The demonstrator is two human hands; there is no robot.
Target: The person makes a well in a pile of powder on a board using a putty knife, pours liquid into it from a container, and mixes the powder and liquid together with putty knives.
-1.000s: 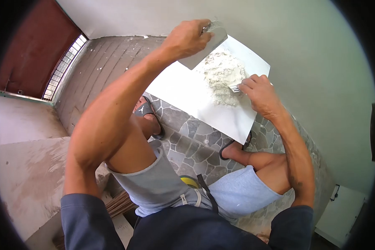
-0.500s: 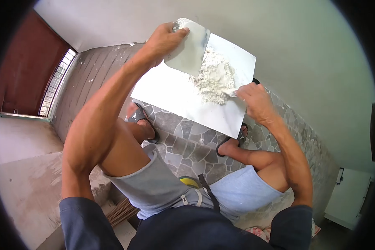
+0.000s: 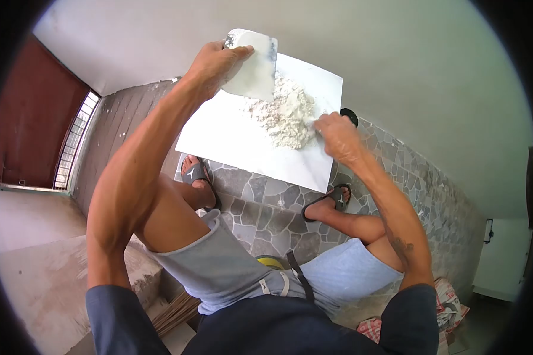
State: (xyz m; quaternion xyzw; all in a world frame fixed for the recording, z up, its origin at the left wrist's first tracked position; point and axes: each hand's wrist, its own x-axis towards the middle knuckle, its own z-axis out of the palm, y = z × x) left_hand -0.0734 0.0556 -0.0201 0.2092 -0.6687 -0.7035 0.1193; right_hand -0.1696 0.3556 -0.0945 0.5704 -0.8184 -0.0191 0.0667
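Observation:
A heap of white powder [image 3: 287, 115], lumpy in places, lies on a smooth white board [image 3: 219, 139]. My left hand [image 3: 216, 68] grips a flat pale rectangular plate [image 3: 251, 74] with rounded corners, its thumb across the face. The plate is over the board's far left part and overlaps the edge of the heap. At the heap's right side, my right hand [image 3: 340, 139] is closed around a small pale tool [image 3: 315, 123]. Only a bit of that tool shows past the fingers, so its kind is unclear.
Below the board is a stone-patterned floor [image 3: 260, 207], where my sandalled feet stand on either side. A plain wall [image 3: 408, 65] rises beyond the board. A round black object [image 3: 349, 116] sits behind its right edge. Printed sacks [image 3: 450, 307] lie at lower right.
The whole view has shifted, with the board now further left. My left hand has moved left with the plate. My right hand has drawn up along the heap's right side.

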